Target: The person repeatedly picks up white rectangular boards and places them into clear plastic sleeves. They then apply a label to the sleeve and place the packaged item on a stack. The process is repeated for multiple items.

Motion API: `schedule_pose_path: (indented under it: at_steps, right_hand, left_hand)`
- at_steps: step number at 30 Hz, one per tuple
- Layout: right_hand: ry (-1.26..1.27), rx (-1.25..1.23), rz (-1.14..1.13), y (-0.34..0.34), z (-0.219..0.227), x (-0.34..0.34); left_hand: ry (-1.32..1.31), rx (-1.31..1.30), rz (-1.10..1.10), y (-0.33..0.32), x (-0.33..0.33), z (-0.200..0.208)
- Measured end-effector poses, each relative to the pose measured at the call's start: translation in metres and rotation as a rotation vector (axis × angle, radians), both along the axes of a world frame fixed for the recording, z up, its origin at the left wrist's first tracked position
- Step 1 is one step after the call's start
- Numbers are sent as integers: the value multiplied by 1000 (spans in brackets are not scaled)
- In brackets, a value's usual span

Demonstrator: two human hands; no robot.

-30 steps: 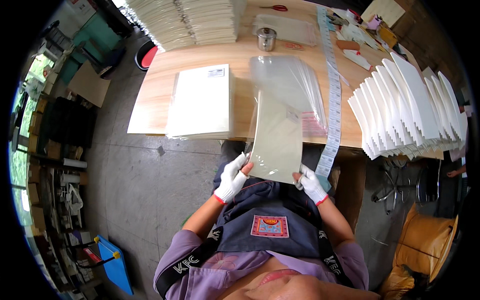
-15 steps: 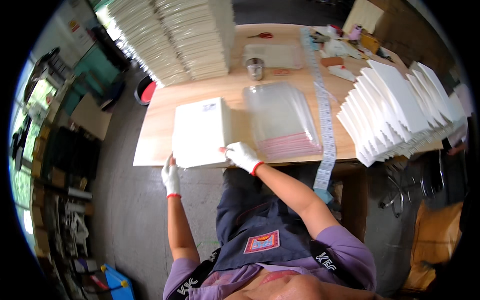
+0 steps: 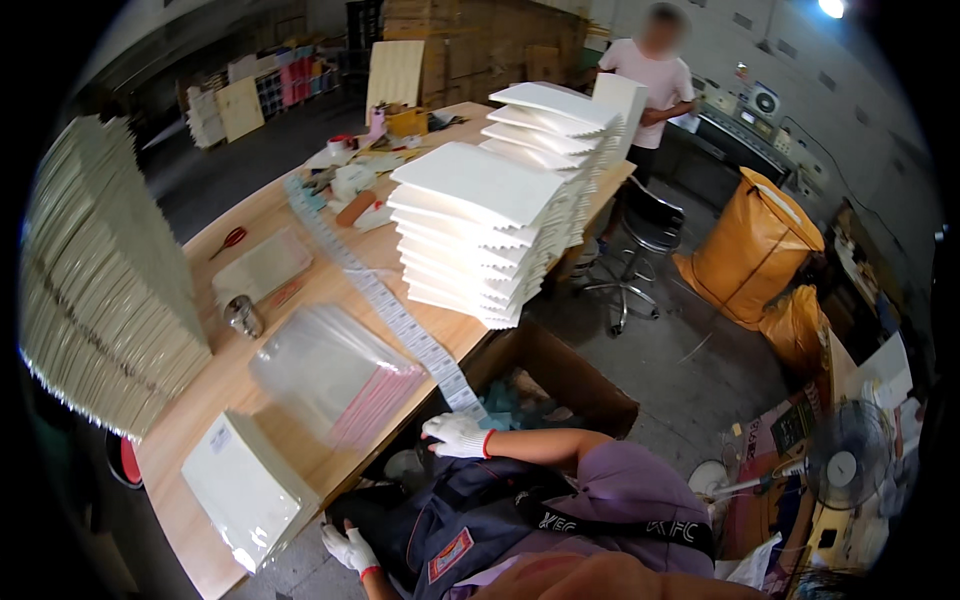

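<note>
The head view shows the white-gloved left hand [image 3: 350,550], fingers loosely apart, near the flat white plastic-wrapped stack [image 3: 245,488] on the tan wooden table [image 3: 185,445], and the white-gloved right hand [image 3: 457,437], hold unclear, near the long pale paper strip [image 3: 398,325], which likely needs gentle handling.

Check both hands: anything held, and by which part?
Nothing visibly held: the left hand is near the table, the right hand near the label strip.
</note>
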State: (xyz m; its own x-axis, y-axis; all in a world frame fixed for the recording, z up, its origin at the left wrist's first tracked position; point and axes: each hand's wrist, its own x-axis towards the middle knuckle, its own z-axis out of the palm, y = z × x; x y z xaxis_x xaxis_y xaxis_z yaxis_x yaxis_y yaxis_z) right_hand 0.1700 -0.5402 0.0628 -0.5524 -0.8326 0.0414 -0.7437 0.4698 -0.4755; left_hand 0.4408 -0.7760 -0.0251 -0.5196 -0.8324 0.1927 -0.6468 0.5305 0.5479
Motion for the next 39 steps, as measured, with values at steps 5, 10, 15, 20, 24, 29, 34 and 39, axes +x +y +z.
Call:
schedule_pose_path:
  at_steps: [5,10,15,20,24,29,34,39]
  right_hand:
    - [3,293,-238,26,-30,-8]
    - [11,265,-402,19,-36,-6]
    - [-1,201,-425,21,-41,-7]
    - [-30,206,-438,21,-42,-11]
    - [-39,204,-442,22,-42,-12]
    - [-48,195,-452,21,-44,-13]
    - [-53,201,-464,21,-44,-13]
    - [-79,229,-463,19,-39,-13]
  left_hand:
    - [-202,-122,-125,12,-42,13]
    - [-177,-75,-189,9,-50,18]
    - [-211,-56,-155,9,-55,18]
    - [-189,-69,-139,8,-53,12]
    - [-150,-51,-161,7,-52,12]
    - [-162,-68,-137,5,-50,5]
    - [-183,-51,-156,6,-51,10]
    - [-208,-59,-158,5,-48,11]
